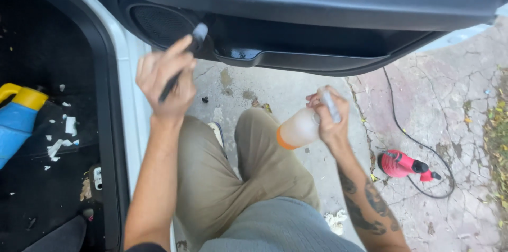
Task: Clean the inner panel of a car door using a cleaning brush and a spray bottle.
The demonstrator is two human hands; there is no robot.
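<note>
My left hand (165, 78) is clenched around a slim black brush (182, 64), its grey tip up at the round speaker grille (161, 23) of the dark plastic door panel (370, 3). My right hand (330, 117) grips a frosted spray bottle (297, 129) with an orange base, held over cracked concrete (450, 104). A red steamer (405, 165) and its black cord (402, 125) lie right.

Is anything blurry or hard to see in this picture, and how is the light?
Head view: the brush in the left hand is streaked with motion blur; the spray bottle in the right hand is slightly soft. Even daylight falls on the cracked pavement, while the car floor lies dark in shade.
</note>
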